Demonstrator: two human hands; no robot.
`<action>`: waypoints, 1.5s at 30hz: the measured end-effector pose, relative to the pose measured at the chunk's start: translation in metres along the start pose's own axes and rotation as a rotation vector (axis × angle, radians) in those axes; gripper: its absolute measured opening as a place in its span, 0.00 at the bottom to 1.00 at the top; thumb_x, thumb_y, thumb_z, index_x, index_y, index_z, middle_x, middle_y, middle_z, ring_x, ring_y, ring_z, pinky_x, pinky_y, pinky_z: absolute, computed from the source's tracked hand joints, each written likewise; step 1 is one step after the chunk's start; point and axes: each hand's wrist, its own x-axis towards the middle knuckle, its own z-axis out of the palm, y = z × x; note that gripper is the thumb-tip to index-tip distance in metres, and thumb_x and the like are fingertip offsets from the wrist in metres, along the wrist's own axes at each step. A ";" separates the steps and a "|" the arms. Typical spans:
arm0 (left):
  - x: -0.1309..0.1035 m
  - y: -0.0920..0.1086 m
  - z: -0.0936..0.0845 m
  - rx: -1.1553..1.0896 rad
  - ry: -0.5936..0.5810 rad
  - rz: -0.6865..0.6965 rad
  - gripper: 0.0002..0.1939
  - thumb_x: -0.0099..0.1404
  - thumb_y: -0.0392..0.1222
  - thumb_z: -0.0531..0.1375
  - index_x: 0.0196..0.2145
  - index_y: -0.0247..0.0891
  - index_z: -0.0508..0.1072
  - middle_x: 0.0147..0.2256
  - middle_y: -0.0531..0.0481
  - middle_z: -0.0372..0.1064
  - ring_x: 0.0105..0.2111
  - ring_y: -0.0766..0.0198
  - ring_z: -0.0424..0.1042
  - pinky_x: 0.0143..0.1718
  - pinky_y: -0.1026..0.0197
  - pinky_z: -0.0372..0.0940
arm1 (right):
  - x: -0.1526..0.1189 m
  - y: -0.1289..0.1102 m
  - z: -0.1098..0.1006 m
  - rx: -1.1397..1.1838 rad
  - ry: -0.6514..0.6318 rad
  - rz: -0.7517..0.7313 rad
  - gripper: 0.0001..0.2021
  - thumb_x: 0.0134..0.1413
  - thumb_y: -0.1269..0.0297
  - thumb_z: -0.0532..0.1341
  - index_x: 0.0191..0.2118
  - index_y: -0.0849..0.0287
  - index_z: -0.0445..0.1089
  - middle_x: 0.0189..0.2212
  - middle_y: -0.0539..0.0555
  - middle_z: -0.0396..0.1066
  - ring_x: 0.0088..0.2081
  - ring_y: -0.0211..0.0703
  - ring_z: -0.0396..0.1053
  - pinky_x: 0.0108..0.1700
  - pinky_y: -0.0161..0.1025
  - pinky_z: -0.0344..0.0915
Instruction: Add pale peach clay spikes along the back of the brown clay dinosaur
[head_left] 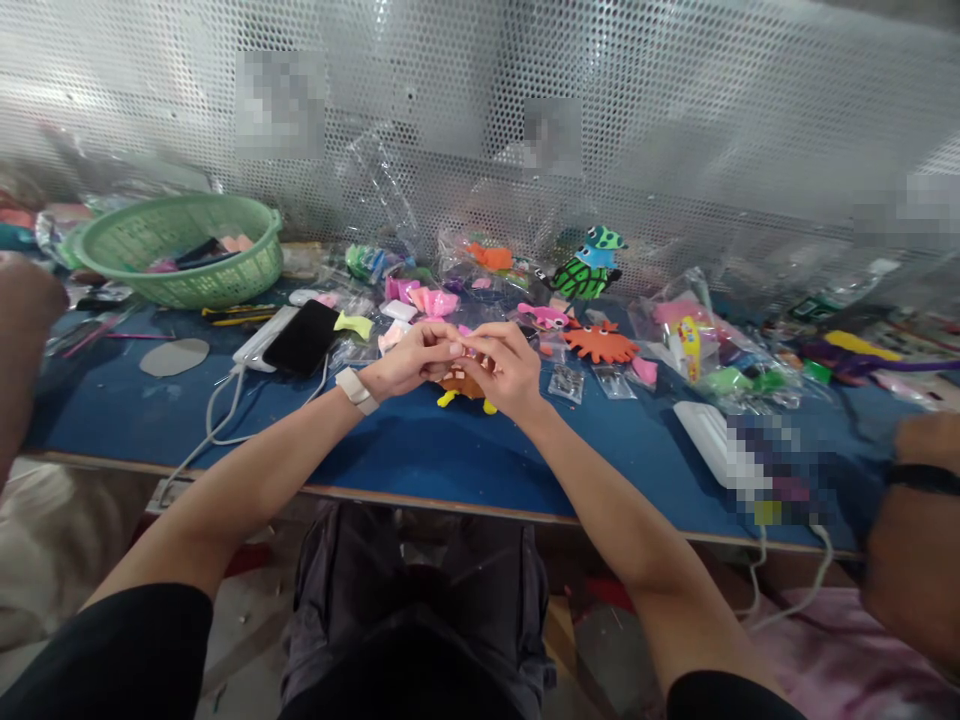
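Observation:
My left hand (420,360), with a pale band on its wrist, meets my right hand (510,370) above the blue table. Both hands are closed, fingertips pinched close together around something small and pinkish that I cannot make out. Just below and behind them is a brown figure (466,384) with yellow feet, partly hidden by the fingers. An orange crab shape (601,343) and a pink fish shape (545,317) lie to the right of my hands. On the left are a yellow-green piece (352,325) and pink pieces (431,302).
A green basket (217,285) stands at the back left, near a black phone (302,337) and cables. Plastic bags (690,330) and a white device (705,440) lie right. Other people's arms reach in at both sides. The table's front edge (450,505) runs below my forearms.

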 end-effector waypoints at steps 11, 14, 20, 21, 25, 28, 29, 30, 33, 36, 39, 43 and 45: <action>0.000 0.003 0.002 0.014 0.032 0.007 0.20 0.64 0.55 0.81 0.36 0.38 0.81 0.18 0.64 0.54 0.16 0.76 0.45 0.20 0.66 0.45 | -0.001 0.000 -0.001 -0.011 -0.002 0.044 0.11 0.75 0.56 0.70 0.59 0.41 0.80 0.48 0.51 0.81 0.44 0.44 0.81 0.42 0.44 0.83; 0.000 0.003 0.003 0.019 0.046 0.010 0.20 0.64 0.54 0.81 0.35 0.38 0.80 0.18 0.64 0.55 0.16 0.77 0.46 0.20 0.66 0.45 | -0.003 0.001 0.000 -0.020 -0.016 0.065 0.11 0.75 0.56 0.70 0.58 0.41 0.80 0.48 0.52 0.81 0.45 0.45 0.82 0.44 0.47 0.84; 0.000 0.004 0.004 0.034 0.075 0.024 0.21 0.62 0.53 0.82 0.36 0.38 0.79 0.19 0.64 0.58 0.16 0.77 0.47 0.20 0.65 0.45 | -0.001 0.000 0.000 -0.004 -0.011 0.053 0.13 0.74 0.60 0.71 0.60 0.40 0.79 0.49 0.51 0.81 0.45 0.44 0.81 0.42 0.44 0.83; -0.001 0.004 0.004 0.036 0.080 0.027 0.21 0.62 0.53 0.82 0.35 0.38 0.79 0.19 0.64 0.57 0.16 0.77 0.47 0.20 0.65 0.44 | 0.000 -0.001 -0.001 -0.001 -0.009 0.050 0.14 0.74 0.61 0.71 0.60 0.40 0.79 0.49 0.50 0.81 0.45 0.44 0.81 0.42 0.43 0.82; 0.000 0.004 0.004 0.043 0.093 0.032 0.22 0.62 0.55 0.82 0.35 0.38 0.80 0.18 0.64 0.55 0.16 0.77 0.46 0.20 0.65 0.43 | 0.000 -0.001 -0.001 -0.003 -0.007 0.052 0.13 0.74 0.60 0.71 0.60 0.41 0.79 0.49 0.51 0.81 0.46 0.45 0.81 0.43 0.44 0.82; 0.000 0.003 0.005 0.043 0.096 0.029 0.22 0.62 0.56 0.82 0.35 0.38 0.80 0.18 0.64 0.54 0.17 0.77 0.45 0.20 0.65 0.41 | -0.001 0.000 -0.001 -0.015 -0.015 0.068 0.11 0.75 0.58 0.70 0.58 0.41 0.80 0.48 0.51 0.81 0.46 0.46 0.81 0.44 0.46 0.83; 0.000 0.003 0.005 0.042 0.096 0.027 0.22 0.62 0.56 0.82 0.35 0.38 0.80 0.18 0.64 0.54 0.17 0.77 0.45 0.20 0.65 0.41 | -0.001 0.000 0.000 -0.018 -0.017 0.073 0.10 0.75 0.58 0.70 0.58 0.41 0.80 0.48 0.51 0.81 0.46 0.46 0.81 0.44 0.47 0.83; 0.000 0.003 0.005 0.042 0.096 0.025 0.22 0.61 0.56 0.82 0.35 0.38 0.80 0.18 0.64 0.54 0.17 0.77 0.45 0.20 0.65 0.41 | -0.001 0.000 0.000 -0.020 -0.017 0.077 0.10 0.75 0.57 0.70 0.58 0.41 0.80 0.48 0.51 0.81 0.46 0.46 0.81 0.44 0.47 0.84; 0.000 0.003 0.005 0.042 0.098 0.024 0.21 0.61 0.56 0.82 0.36 0.39 0.81 0.18 0.64 0.55 0.16 0.76 0.46 0.20 0.65 0.42 | -0.001 0.000 0.000 -0.023 -0.010 0.079 0.10 0.75 0.58 0.70 0.57 0.41 0.80 0.48 0.51 0.81 0.46 0.46 0.81 0.45 0.47 0.84; 0.000 0.003 0.005 0.047 0.103 0.029 0.20 0.62 0.54 0.82 0.36 0.39 0.81 0.18 0.64 0.55 0.16 0.76 0.47 0.20 0.65 0.43 | -0.001 0.000 0.000 -0.026 -0.012 0.080 0.10 0.75 0.58 0.70 0.57 0.41 0.80 0.48 0.51 0.81 0.47 0.46 0.82 0.45 0.47 0.84; 0.000 0.003 0.006 0.049 0.106 0.031 0.20 0.62 0.53 0.82 0.36 0.39 0.81 0.18 0.64 0.57 0.16 0.77 0.48 0.20 0.65 0.45 | -0.001 0.001 0.000 -0.026 -0.014 0.077 0.10 0.75 0.57 0.70 0.58 0.40 0.80 0.48 0.51 0.81 0.46 0.46 0.82 0.44 0.46 0.84; 0.000 0.003 0.006 0.044 0.107 0.032 0.20 0.61 0.53 0.82 0.36 0.39 0.81 0.18 0.64 0.56 0.16 0.77 0.47 0.20 0.66 0.44 | 0.000 0.000 0.000 -0.022 -0.006 0.080 0.09 0.76 0.58 0.69 0.57 0.40 0.80 0.48 0.51 0.81 0.46 0.45 0.82 0.43 0.45 0.84; -0.001 0.004 0.005 0.036 0.111 0.032 0.21 0.63 0.56 0.81 0.34 0.38 0.80 0.18 0.64 0.54 0.16 0.76 0.46 0.20 0.66 0.44 | 0.000 -0.001 0.000 -0.013 -0.004 0.086 0.09 0.75 0.58 0.70 0.57 0.41 0.80 0.48 0.51 0.82 0.45 0.44 0.82 0.39 0.43 0.83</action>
